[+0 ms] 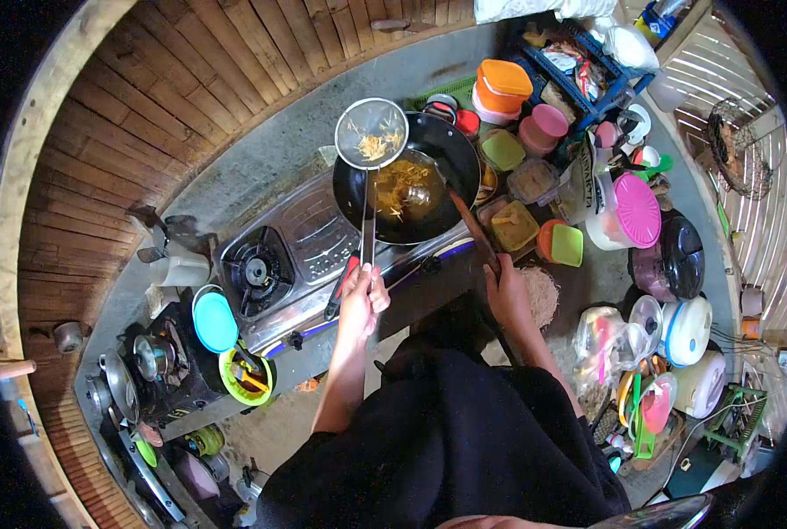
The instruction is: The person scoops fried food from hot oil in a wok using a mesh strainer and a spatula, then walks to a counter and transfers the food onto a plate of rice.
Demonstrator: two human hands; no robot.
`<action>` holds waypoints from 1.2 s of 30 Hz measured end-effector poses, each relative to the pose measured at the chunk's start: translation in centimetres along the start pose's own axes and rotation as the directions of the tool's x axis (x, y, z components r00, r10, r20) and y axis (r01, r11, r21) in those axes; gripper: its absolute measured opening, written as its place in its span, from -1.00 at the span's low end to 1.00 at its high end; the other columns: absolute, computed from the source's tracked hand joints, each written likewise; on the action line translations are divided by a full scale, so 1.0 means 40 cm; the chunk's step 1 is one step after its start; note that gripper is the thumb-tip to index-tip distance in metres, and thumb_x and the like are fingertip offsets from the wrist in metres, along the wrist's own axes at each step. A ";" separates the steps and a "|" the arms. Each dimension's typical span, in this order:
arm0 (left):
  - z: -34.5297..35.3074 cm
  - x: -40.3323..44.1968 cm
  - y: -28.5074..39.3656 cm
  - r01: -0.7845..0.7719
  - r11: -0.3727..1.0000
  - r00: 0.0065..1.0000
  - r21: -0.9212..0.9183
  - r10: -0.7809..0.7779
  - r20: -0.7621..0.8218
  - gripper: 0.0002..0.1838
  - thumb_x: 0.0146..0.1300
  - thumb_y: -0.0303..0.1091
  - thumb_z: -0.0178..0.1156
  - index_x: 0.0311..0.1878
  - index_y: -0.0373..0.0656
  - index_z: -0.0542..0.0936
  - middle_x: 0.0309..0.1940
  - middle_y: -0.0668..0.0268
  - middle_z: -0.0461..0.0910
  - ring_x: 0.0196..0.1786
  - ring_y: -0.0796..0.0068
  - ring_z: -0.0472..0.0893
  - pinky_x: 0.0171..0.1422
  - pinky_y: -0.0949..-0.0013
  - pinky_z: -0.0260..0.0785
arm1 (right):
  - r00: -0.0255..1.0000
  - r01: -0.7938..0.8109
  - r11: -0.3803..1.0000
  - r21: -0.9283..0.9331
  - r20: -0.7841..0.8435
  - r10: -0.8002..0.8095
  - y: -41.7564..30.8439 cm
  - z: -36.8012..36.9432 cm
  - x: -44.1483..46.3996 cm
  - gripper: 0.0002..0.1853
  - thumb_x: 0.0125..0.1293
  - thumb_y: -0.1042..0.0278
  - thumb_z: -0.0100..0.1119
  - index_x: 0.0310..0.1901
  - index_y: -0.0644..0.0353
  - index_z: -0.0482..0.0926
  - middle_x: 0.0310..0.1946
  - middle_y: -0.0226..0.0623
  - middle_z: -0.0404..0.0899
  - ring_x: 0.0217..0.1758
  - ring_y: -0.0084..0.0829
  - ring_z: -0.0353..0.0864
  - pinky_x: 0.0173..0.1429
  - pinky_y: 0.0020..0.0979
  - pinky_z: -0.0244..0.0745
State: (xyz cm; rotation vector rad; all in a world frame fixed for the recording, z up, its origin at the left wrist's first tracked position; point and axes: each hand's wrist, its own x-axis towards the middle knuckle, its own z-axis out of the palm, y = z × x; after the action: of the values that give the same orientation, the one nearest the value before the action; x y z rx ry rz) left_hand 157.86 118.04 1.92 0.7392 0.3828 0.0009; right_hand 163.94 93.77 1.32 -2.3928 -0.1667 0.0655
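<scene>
My left hand (pixel 363 301) is closed round the thin metal handle of a mesh strainer (pixel 384 119). Golden fried shreds (pixel 376 147) lie in the strainer, which hangs over the left rim of a black wok (pixel 461 159). More shreds float in the oil (pixel 408 198) inside the wok. Beside my left hand is a red and black handle (pixel 344 282). My right hand (pixel 509 298) grips the wooden handle of a spatula (pixel 473 220), whose metal end reaches into the wok. Next to that hand lies a round heap of pale shreds (pixel 541 298).
The wok stands on a steel two-burner stove (pixel 323 251), with the left burner (pixel 257 270) uncovered. Lidded tubs, an orange container (pixel 504 81) and a pink-lidded bucket (pixel 636 210) crowd the right side. A lime-green bowl (pixel 245 376) with utensils sits at the left front.
</scene>
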 end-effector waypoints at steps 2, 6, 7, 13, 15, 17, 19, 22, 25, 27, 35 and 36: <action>0.009 -0.013 -0.011 0.081 0.997 0.995 0.008 -0.081 0.064 -0.75 0.40 -0.21 -0.18 -0.37 -0.11 0.32 -0.75 0.55 0.07 -0.76 0.75 0.01 -0.69 0.59 -0.14 | 1.000 -0.025 0.999 0.040 0.011 0.024 0.001 -0.014 -0.001 -0.72 0.28 0.28 0.00 -0.11 0.32 0.34 -0.44 0.12 0.54 -0.35 0.11 0.52 -0.32 -0.04 0.40; 0.013 -0.022 -0.023 0.129 0.985 0.989 -0.111 -0.121 0.083 -0.76 0.40 -0.23 -0.18 -0.35 -0.13 0.33 -0.76 0.53 0.09 -0.77 0.74 0.02 -0.70 0.60 -0.13 | 0.998 -0.059 0.996 0.064 0.004 0.059 0.014 -0.026 -0.004 -0.73 0.28 0.27 0.01 -0.15 0.33 0.36 -0.44 0.13 0.53 -0.32 0.13 0.51 -0.30 -0.05 0.39; 0.020 -0.026 -0.026 0.129 0.986 0.989 -0.107 -0.121 0.083 -0.76 0.40 -0.23 -0.18 -0.35 -0.13 0.33 -0.76 0.53 0.09 -0.77 0.74 0.02 -0.70 0.60 -0.13 | 0.998 -0.060 0.996 0.068 0.002 0.060 0.016 -0.027 -0.005 -0.73 0.28 0.27 0.01 -0.15 0.33 0.36 -0.44 0.13 0.53 -0.32 0.13 0.51 -0.30 -0.05 0.39; 0.072 -0.054 -0.062 0.177 0.976 0.951 -0.126 -0.136 0.278 -0.74 0.38 -0.33 -0.15 0.07 -0.19 0.31 -0.66 0.35 0.27 -0.67 0.53 0.33 -0.56 0.51 0.27 | 0.998 -0.045 0.971 0.233 -0.030 0.053 0.029 -0.030 0.001 -0.75 0.27 0.30 0.00 -0.16 0.33 0.37 -0.39 0.16 0.52 -0.26 0.15 0.50 -0.27 -0.05 0.38; 0.078 -0.051 -0.070 0.226 0.963 0.955 -0.144 -0.189 0.231 -0.75 0.36 -0.36 -0.13 0.06 -0.18 0.32 -0.62 0.33 0.29 -0.63 0.52 0.35 -0.54 0.51 0.29 | 0.998 -0.030 0.976 0.215 -0.044 0.041 0.020 -0.039 0.002 -0.75 0.27 0.32 0.00 -0.15 0.35 0.37 -0.36 0.19 0.51 -0.23 0.16 0.48 -0.23 -0.08 0.38; 0.079 -0.049 -0.082 0.269 0.949 0.953 -0.165 -0.238 0.185 -0.76 0.34 -0.40 -0.11 0.05 -0.16 0.33 -0.58 0.31 0.31 -0.59 0.51 0.37 -0.52 0.51 0.31 | 0.999 -0.026 0.975 0.223 -0.040 0.036 0.013 -0.046 0.001 -0.74 0.27 0.31 0.00 -0.14 0.35 0.36 -0.36 0.19 0.51 -0.22 0.17 0.48 -0.22 -0.09 0.38; 0.090 -0.052 -0.088 0.397 0.863 0.893 -0.313 -0.284 0.349 -0.78 0.32 -0.45 -0.07 0.02 -0.16 0.36 -0.53 0.29 0.31 -0.54 0.50 0.38 -0.51 0.53 0.30 | 0.999 -0.024 0.972 0.232 -0.034 0.033 0.010 -0.055 -0.001 -0.74 0.28 0.31 0.00 -0.14 0.36 0.36 -0.36 0.20 0.51 -0.21 0.18 0.48 -0.21 -0.10 0.38; 0.063 -0.019 -0.088 0.450 0.758 0.877 -0.472 -0.275 0.393 -0.81 0.35 -0.44 -0.14 -0.04 -0.24 0.36 -0.64 0.44 0.21 -0.64 0.64 0.26 -0.57 0.59 0.18 | 0.999 -0.025 0.962 0.271 -0.018 0.031 0.016 -0.067 -0.007 -0.74 0.29 0.30 -0.02 -0.15 0.37 0.36 -0.38 0.19 0.50 -0.22 0.18 0.48 -0.22 -0.11 0.37; 0.080 -0.006 -0.063 0.493 0.559 0.868 -0.667 -0.266 0.419 -0.81 0.37 -0.40 -0.19 -0.12 -0.25 0.40 -0.73 0.51 0.13 -0.73 0.70 0.14 -0.64 0.60 0.05 | 0.996 -0.071 0.951 0.301 -0.034 0.086 0.025 -0.072 -0.007 -0.74 0.31 0.29 -0.03 -0.16 0.37 0.36 -0.39 0.20 0.50 -0.24 0.18 0.48 -0.25 -0.12 0.37; 0.113 -0.019 -0.068 0.481 0.676 0.863 -0.558 -0.254 0.436 -0.81 0.37 -0.40 -0.20 -0.15 -0.25 0.40 -0.73 0.50 0.14 -0.74 0.70 0.14 -0.66 0.61 0.01 | 0.995 -0.073 0.953 0.295 -0.045 0.091 0.031 -0.079 -0.010 -0.74 0.32 0.29 -0.04 -0.17 0.37 0.35 -0.40 0.19 0.49 -0.26 0.18 0.48 -0.27 -0.12 0.36; 0.117 0.033 -0.026 0.539 0.599 0.842 -0.592 -0.352 0.410 -0.84 0.34 -0.43 -0.18 -0.22 -0.26 0.41 -0.76 0.52 0.15 -0.77 0.71 0.12 -0.69 0.66 -0.01 | 0.996 -0.066 0.946 0.317 -0.041 0.084 0.031 -0.097 -0.022 -0.73 0.32 0.31 -0.05 -0.12 0.38 0.35 -0.34 0.20 0.50 -0.23 0.16 0.49 -0.22 -0.14 0.38; 0.124 0.029 -0.025 0.523 0.636 0.850 -0.567 -0.342 0.400 -0.83 0.35 -0.43 -0.18 -0.22 -0.26 0.41 -0.76 0.52 0.15 -0.77 0.71 0.12 -0.68 0.65 -0.02 | 0.996 -0.052 0.946 0.319 -0.051 0.072 0.033 -0.095 -0.023 -0.73 0.31 0.31 -0.04 -0.11 0.38 0.35 -0.33 0.19 0.50 -0.21 0.15 0.49 -0.21 -0.14 0.38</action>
State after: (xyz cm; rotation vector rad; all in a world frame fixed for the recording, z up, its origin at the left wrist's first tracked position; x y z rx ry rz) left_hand 160.49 114.21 4.21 -0.0906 0.2729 -0.4069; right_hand 163.52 90.13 3.20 -2.0742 -0.0465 0.0434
